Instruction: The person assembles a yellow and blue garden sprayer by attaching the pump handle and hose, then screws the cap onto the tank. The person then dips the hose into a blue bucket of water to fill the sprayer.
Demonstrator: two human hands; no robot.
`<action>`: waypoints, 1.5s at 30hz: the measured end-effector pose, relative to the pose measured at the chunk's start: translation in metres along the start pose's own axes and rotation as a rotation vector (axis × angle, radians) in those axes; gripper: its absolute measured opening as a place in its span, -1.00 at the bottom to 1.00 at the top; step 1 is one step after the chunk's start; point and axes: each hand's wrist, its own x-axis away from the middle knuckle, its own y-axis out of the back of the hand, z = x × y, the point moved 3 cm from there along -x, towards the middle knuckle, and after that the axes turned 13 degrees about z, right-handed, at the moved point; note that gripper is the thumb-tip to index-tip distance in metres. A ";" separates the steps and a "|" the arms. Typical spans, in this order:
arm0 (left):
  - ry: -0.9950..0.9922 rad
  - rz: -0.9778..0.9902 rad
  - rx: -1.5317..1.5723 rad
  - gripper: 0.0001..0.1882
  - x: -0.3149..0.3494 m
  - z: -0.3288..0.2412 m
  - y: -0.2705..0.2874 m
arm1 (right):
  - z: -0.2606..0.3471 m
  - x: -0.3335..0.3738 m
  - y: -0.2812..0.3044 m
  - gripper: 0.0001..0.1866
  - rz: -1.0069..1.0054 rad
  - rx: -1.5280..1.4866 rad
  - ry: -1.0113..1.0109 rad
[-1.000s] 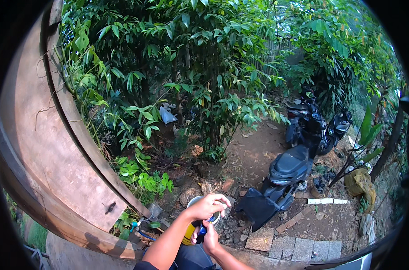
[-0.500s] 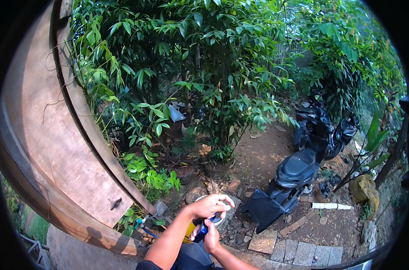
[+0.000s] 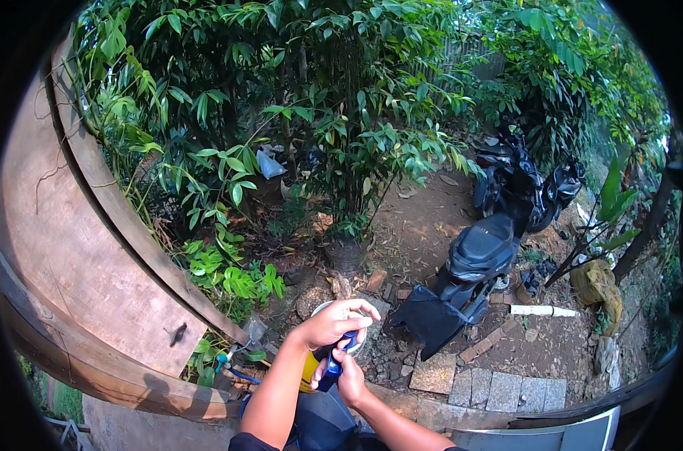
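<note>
Here you are out in the yard, both forearms rising from the lower edge and your hands meeting just below the middle of the view. Your right hand (image 3: 349, 381) has its grip closed around a blue object (image 3: 332, 373), the thumb lying along it, and that object sits right between your hands, over your dark-clad legs (image 3: 323, 422). Your left hand (image 3: 332, 328) arches above, wrist bent, fingers loosely curled; the blue shows just beneath them, but whether that grip has hold of anything, you cannot tell from here. Behind your hands stands a yellow bucket (image 3: 308, 370) with a pale rim, partly hidden by them.

Off to the left, a teal fitting (image 3: 222, 361) joins a blue hose (image 3: 244, 375), close to the low corner of a big wooden panel (image 3: 116, 255). Over on your right, a black scooter (image 3: 480, 252) is parked on the bare soil, with square paving slabs (image 3: 504, 392) laid nearer you and a white pipe (image 3: 543, 310) on the ground beyond them. Further right slumps a tan sack (image 3: 593, 284), and leafy plants (image 3: 341, 113) fill the far side.
</note>
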 end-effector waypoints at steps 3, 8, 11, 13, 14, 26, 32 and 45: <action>-0.011 -0.025 -0.015 -0.72 0.002 -0.003 -0.002 | -0.002 0.000 0.001 -0.36 -0.054 -0.062 -0.016; -0.038 -0.027 0.014 -0.67 0.004 -0.007 -0.001 | -0.001 -0.003 0.000 -0.36 -0.069 -0.034 -0.027; -0.040 -0.029 0.003 -0.67 0.004 -0.004 0.000 | 0.000 -0.003 0.000 -0.36 -0.037 -0.012 -0.014; -0.060 -0.020 0.006 -0.66 0.005 -0.001 0.000 | 0.000 -0.001 0.000 -0.37 -0.010 -0.002 -0.017; -0.053 -0.020 0.011 -0.65 0.005 0.000 0.001 | 0.001 -0.001 0.000 -0.37 -0.016 0.005 -0.007; -0.064 -0.095 0.041 -0.69 0.014 -0.002 0.002 | 0.004 -0.005 -0.010 -0.36 0.004 0.036 -0.010; -0.068 -0.129 0.069 -0.75 0.019 -0.002 0.001 | 0.003 -0.003 -0.013 -0.39 -0.002 -0.002 0.016; -0.007 -0.299 -0.126 -0.85 0.011 -0.002 -0.008 | -0.013 0.000 -0.024 -0.17 0.049 -0.213 -0.032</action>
